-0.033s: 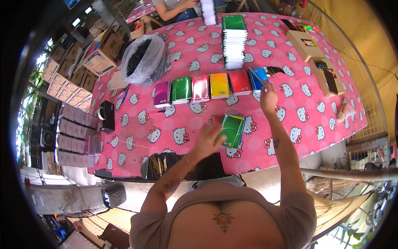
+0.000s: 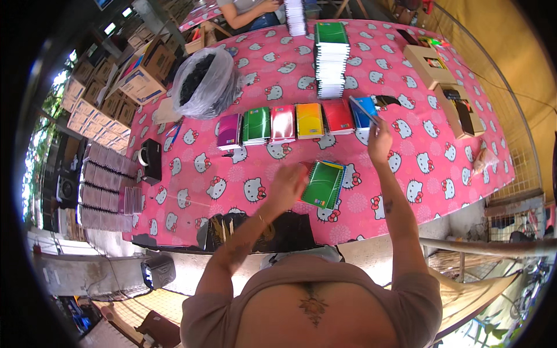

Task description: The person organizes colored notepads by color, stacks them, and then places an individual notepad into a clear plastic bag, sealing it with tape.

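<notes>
My right hand (image 2: 380,142) is closed at the near corner of a blue notebook (image 2: 364,110), the rightmost in a row of notebook piles. A thin pale edge slants up from my fingers across its cover. My left hand (image 2: 288,187), smeared by motion, is at the left edge of a small fanned bunch of notebooks. A green spiral notebook (image 2: 325,184) lies on top there, with red, yellow and blue edges showing beneath. Along the row, leftward from the blue one, are red (image 2: 339,116), yellow (image 2: 309,120), pinkish-red (image 2: 282,123), green (image 2: 256,124) and purple (image 2: 230,130) piles.
A tall notebook stack (image 2: 331,64) stands behind the row. Back left is a plastic bag (image 2: 223,87) with dark contents; a black tape dispenser (image 2: 152,162) sits left. Cardboard trays (image 2: 455,110) line the right edge. Another person (image 2: 246,14) is across the pink table.
My left hand has drawn back slightly from over the green notebook to its left edge. My right hand stays by the blue notebook. The whole view has shifted slightly.
</notes>
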The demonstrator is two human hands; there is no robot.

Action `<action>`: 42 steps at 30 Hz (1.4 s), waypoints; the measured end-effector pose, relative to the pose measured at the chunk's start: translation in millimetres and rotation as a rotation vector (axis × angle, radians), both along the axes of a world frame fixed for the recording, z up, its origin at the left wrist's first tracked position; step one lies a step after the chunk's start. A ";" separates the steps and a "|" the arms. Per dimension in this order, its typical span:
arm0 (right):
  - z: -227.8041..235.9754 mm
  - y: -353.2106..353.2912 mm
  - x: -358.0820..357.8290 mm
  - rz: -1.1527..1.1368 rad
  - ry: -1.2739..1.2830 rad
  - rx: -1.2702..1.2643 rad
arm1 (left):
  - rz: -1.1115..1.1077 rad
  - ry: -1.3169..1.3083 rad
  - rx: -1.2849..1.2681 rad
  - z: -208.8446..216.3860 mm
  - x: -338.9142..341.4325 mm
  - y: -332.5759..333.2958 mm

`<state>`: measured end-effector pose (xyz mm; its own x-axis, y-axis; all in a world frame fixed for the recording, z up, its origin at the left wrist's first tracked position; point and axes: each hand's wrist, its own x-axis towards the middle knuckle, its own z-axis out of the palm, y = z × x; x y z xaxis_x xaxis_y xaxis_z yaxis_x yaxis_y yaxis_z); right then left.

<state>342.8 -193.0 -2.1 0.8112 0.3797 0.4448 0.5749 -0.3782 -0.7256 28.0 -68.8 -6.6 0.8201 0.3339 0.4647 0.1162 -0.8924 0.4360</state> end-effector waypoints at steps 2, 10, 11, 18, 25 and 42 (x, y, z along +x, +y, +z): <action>-2.7 -15.1 -20.6 0.104 0.285 0.281 | 0.218 0.096 -0.156 -0.6 14.3 62.8; -51.3 -34.9 -110.2 0.590 0.384 0.222 | 0.040 0.244 0.337 -6.7 48.2 143.8; -50.0 -38.2 -112.0 0.566 0.322 0.103 | -0.030 0.285 0.337 -8.8 54.6 139.0; -39.8 -47.7 -122.5 0.555 0.314 0.125 | 0.087 0.043 0.311 53.6 62.5 103.7; -47.6 -44.5 -128.6 0.500 0.199 0.088 | -0.024 -0.006 0.381 76.3 57.9 107.0; -60.2 73.9 -74.1 0.397 -0.227 -0.273 | 0.082 -0.049 0.008 135.2 35.3 101.3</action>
